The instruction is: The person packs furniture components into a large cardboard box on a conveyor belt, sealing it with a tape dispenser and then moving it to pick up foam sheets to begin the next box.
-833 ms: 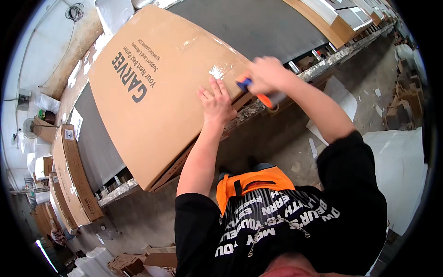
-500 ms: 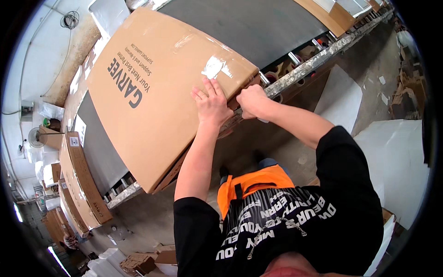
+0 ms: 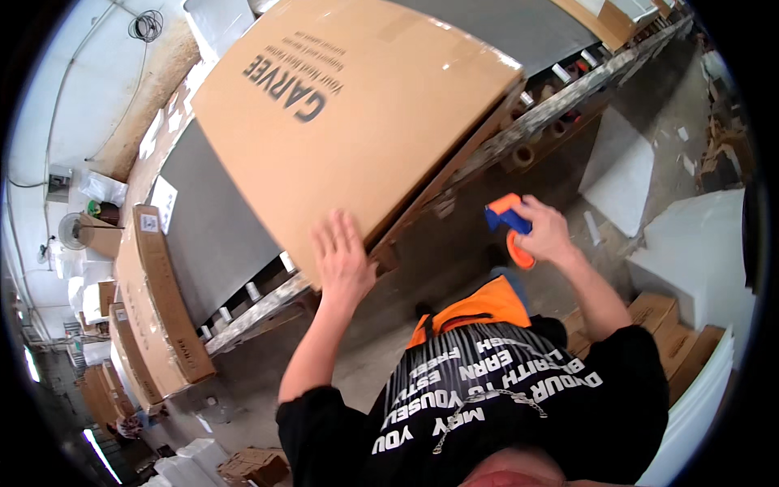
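Note:
A large flat cardboard box (image 3: 341, 114) with dark printing lies on a grey roller conveyor (image 3: 219, 235). My left hand (image 3: 345, 260) rests flat, fingers spread, on the box's near edge. My right hand (image 3: 545, 231) is off the box, lower right, gripping an orange and blue tape dispenser (image 3: 511, 227) in the air over the floor. Clear tape shines along the top of the box.
More flat cardboard boxes (image 3: 150, 300) stand on edge along the conveyor at left. White foam sheets (image 3: 698, 252) and small brown cartons (image 3: 649, 312) sit on the floor at right. A fan (image 3: 69, 231) stands far left.
My right hand with the tape dispenser has pulled away from the box, down and to the right. My left hand has slid to the box's near edge; the box now fills more of the view.

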`<state>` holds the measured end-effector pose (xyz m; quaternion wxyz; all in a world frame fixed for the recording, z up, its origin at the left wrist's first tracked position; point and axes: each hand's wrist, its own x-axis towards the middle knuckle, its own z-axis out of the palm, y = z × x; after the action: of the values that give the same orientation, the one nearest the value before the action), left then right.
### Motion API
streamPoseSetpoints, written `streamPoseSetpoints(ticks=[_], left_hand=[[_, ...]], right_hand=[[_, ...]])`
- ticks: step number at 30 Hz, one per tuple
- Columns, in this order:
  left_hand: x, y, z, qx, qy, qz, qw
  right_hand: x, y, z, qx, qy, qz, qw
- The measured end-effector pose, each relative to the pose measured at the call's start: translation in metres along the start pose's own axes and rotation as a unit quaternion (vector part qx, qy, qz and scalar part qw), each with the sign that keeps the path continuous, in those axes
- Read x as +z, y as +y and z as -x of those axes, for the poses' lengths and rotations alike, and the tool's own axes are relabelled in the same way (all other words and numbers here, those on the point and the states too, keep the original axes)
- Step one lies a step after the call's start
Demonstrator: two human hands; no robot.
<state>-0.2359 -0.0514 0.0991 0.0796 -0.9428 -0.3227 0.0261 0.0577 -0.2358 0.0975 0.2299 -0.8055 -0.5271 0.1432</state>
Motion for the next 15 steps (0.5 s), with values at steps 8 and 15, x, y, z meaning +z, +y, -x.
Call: streamPoseSetpoints(ticks=[8, 15], left_hand=[[0.085, -0.061, 0.067, -0.038, 0.225, 0.12, 0.966], [0.085, -0.074, 0.087, -0.078, 0.251, 0.123, 0.957]], right_hand=[[0.036, -0.284, -0.143, -0.133, -0.11, 0.096, 0.98], [0.086, -0.238, -0.008, -0.156, -0.176, 0.186, 0.954]])
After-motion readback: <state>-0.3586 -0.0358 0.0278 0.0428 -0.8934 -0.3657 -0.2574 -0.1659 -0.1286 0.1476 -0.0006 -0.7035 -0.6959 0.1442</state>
